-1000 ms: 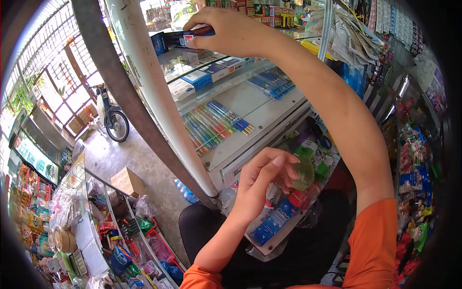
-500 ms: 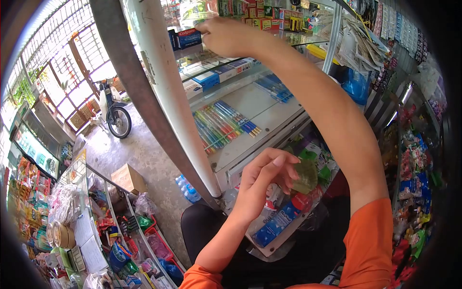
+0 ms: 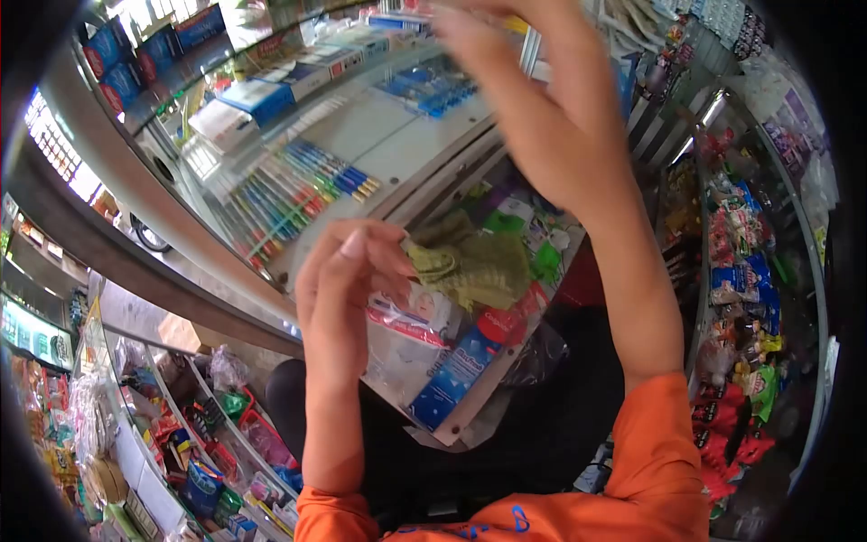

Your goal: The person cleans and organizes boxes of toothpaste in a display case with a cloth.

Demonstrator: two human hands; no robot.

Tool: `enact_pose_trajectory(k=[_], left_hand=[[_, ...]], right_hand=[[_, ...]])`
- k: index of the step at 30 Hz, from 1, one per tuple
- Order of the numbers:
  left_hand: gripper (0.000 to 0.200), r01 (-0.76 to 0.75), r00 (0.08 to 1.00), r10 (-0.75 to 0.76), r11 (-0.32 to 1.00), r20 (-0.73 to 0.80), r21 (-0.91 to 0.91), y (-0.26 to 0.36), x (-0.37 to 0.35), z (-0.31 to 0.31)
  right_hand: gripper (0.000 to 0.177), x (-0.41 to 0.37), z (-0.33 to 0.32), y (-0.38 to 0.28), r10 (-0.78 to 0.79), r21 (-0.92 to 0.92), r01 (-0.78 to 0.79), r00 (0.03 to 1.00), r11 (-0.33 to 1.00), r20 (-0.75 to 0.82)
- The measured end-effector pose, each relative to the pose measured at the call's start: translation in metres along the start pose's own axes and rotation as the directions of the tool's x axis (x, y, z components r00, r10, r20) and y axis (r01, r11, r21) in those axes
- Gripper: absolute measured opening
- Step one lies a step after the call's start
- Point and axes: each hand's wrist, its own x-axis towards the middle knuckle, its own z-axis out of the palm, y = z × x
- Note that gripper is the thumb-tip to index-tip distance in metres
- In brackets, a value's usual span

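My left hand (image 3: 348,280) hovers over the front of the low shelf, fingers loosely curled and apart, holding nothing that shows. Its fingertips are right at the edge of a crumpled olive-green cloth (image 3: 483,266). Below the cloth lie a blue and red Colgate toothpaste pack (image 3: 461,375) and a plastic pack with a baby picture (image 3: 420,312). My right hand (image 3: 533,90) is raised in front of the glass display case (image 3: 420,176); its fingers are smeared by motion and partly cut off by the top edge.
Rows of pens (image 3: 298,194) and blue pens (image 3: 424,90) lie inside the case. Dark blue toothpaste boxes (image 3: 158,54) stand upper left. A white post (image 3: 149,190) slants along the left. Shelves of packaged snacks (image 3: 745,271) stand at right. A cardboard box (image 3: 181,332) sits on the floor.
The view has turned and moved closer to the case. My right hand has come away from the toothpaste box on the upper shelf. My left hand has shifted left, off the cloth.
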Motion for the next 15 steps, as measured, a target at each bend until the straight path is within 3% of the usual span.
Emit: enact_pose_trajectory(k=[2,4,5,7,8,9,10,11,13,15], left_hand=[[0.038,0.021,1.0,-0.02,0.999,-0.021,0.033,-0.005,-0.002,-0.004],[0.035,0.054,0.997,-0.042,0.982,-0.069,0.178,-0.009,-0.003,-0.003],[0.035,0.072,0.995,-0.057,0.978,-0.081,0.195,-0.014,-0.007,-0.004],[0.028,0.085,0.996,-0.065,0.923,-0.066,0.376,-0.023,-0.02,-0.005],[0.021,0.094,0.996,-0.081,0.911,-0.049,0.401,-0.027,-0.027,-0.006],[0.021,0.133,0.991,-0.125,0.902,-0.047,0.41,-0.033,-0.038,-0.005],[0.02,0.12,0.989,-0.147,0.796,-0.003,0.593,-0.04,-0.046,-0.005],[0.02,0.073,0.986,-0.16,0.661,0.045,0.747,-0.046,-0.05,-0.003],[0.028,0.078,0.933,-0.341,0.499,0.113,0.863,-0.056,-0.059,0.01],[0.034,-0.022,0.896,-0.408,0.355,0.176,0.935,-0.072,-0.068,0.021]], right_hand=[[0.018,-0.049,0.0,-0.003,0.265,0.316,-0.183,0.935,0.931,-0.237],[0.018,-0.108,-0.011,-0.012,0.538,0.317,-0.532,0.839,0.785,0.075],[0.019,-0.136,-0.008,-0.012,0.572,0.282,-0.597,0.802,0.751,0.174],[0.031,-0.167,-0.004,-0.015,0.617,0.125,-0.757,0.605,0.641,0.503],[0.031,-0.18,0.002,-0.017,0.635,0.132,-0.78,0.583,0.611,0.506],[0.039,-0.19,0.01,-0.022,0.556,0.024,-0.631,0.699,0.775,0.45],[0.047,-0.199,0.014,-0.024,0.438,-0.103,-0.437,0.801,0.894,0.408],[0.047,-0.21,0.017,-0.022,0.455,-0.108,-0.452,0.795,0.885,0.402],[0.054,-0.232,0.02,-0.021,0.5,-0.31,-0.399,0.585,0.863,0.638],[0.049,-0.242,0.012,-0.01,0.538,-0.316,-0.448,0.559,0.836,0.631]])
